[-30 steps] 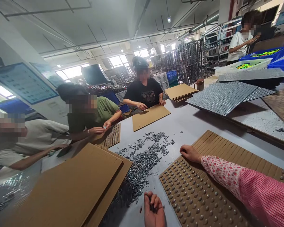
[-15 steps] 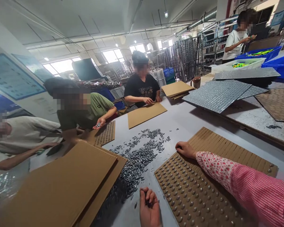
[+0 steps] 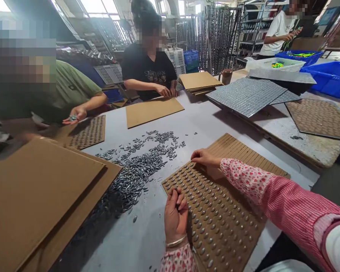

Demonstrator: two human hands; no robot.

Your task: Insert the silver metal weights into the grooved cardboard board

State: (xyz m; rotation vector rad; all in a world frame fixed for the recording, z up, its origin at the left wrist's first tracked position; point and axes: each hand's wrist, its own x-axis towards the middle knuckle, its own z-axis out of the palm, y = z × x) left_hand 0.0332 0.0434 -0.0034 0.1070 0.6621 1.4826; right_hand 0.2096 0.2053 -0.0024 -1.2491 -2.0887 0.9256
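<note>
My right hand (image 3: pixel 205 156) is closed in a pinch at the far part of a brown cardboard sheet (image 3: pixel 243 151) with slotted rows; what its fingertips hold is hidden. Small grey spindle-shaped metal pieces (image 3: pixel 212 226) sit in rows over the near half of this sheet. Beside the sheet's left edge, my left hand (image 3: pixel 176 215) is curled palm up around a few metal pieces, mostly covered by its fingers. A large loose pile of the same pieces (image 3: pixel 141 170) spreads over the white table (image 3: pixel 147 234) to the left.
Stacked cardboard sheets (image 3: pixel 45 196) fill the near left. Across the table, one person in green (image 3: pixel 76 90) holds metal pieces by a filled sheet (image 3: pixel 89 132); another in black (image 3: pixel 150 71) touches a plain sheet (image 3: pixel 155 111). Filled grey sheets (image 3: pixel 246 94) and blue bins (image 3: pixel 328 79) stand right.
The view has tilted down and shifted right. My left hand has risen nearer the sheet's left edge, its wrist and sleeve now showing. My right hand stays at the row's far end.
</note>
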